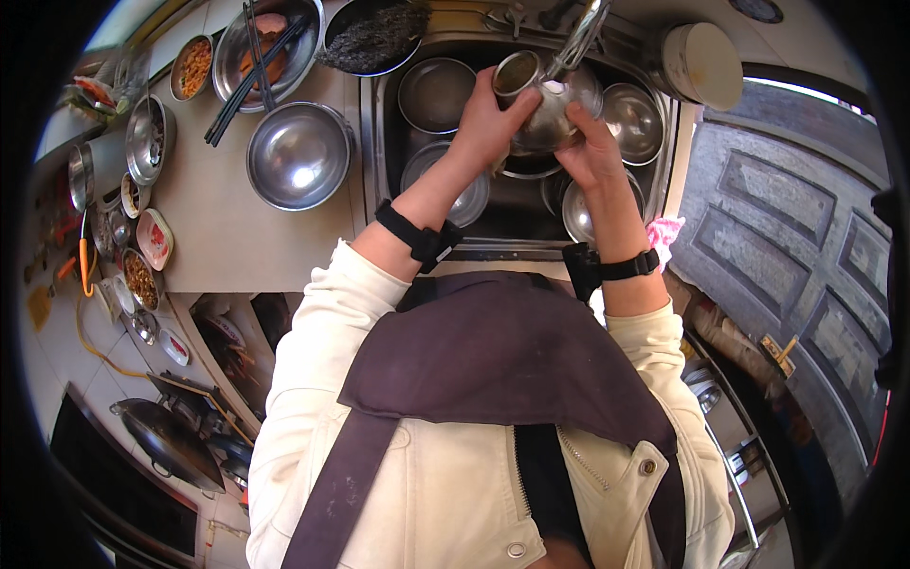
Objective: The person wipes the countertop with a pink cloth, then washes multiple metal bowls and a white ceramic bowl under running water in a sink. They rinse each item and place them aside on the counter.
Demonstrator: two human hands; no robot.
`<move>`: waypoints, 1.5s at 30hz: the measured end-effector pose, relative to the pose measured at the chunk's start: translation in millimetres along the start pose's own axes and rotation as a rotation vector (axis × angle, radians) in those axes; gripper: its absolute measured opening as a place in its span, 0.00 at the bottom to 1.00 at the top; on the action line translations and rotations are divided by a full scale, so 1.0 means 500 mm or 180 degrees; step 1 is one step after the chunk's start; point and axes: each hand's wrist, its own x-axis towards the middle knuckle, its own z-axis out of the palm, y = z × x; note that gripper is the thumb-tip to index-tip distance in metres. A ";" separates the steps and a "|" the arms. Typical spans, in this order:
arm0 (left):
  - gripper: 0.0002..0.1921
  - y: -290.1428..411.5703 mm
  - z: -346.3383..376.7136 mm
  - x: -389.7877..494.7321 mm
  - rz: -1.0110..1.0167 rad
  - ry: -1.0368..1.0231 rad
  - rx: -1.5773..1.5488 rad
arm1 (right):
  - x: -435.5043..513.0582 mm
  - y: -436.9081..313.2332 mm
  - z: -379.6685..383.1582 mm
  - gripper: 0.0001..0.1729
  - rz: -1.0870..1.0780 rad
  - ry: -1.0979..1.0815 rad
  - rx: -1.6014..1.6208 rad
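Note:
Both of my hands are over the sink (512,235), close to the chrome faucet (579,35). My left hand (490,117) grips a stainless-steel vessel (544,128) near its round mouth, which faces up towards me. From the other side, my right hand (590,146) holds the vessel's rounded body. Whether mouth and body are one piece I cannot tell. Several steel bowls lie in the basin around it, among them a bowl (437,96) at the back left, a bowl (633,122) at the right and a bowl (466,195) below my left wrist.
Left of the sink stand a large steel bowl (298,160), a basin (316,53) with chopsticks across it and a dark scouring mass (373,39). A lidded pale pot (707,67) sits at the sink's right corner. A wok (167,441) is at lower left.

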 end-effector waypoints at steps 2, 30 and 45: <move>0.31 0.006 0.000 0.015 -0.0341 0.0168 0.0251 | -0.007 0.003 0.010 0.17 -0.0155 -0.0170 -0.0905; 0.33 0.047 -0.004 0.034 -0.0894 0.0175 -0.0032 | -0.004 0.011 0.002 0.16 -0.0291 -0.0375 -0.1538; 0.19 -0.037 -0.009 0.050 -0.1458 -0.0755 -0.3102 | -0.003 0.018 -0.020 0.21 -0.0169 -0.0307 0.0822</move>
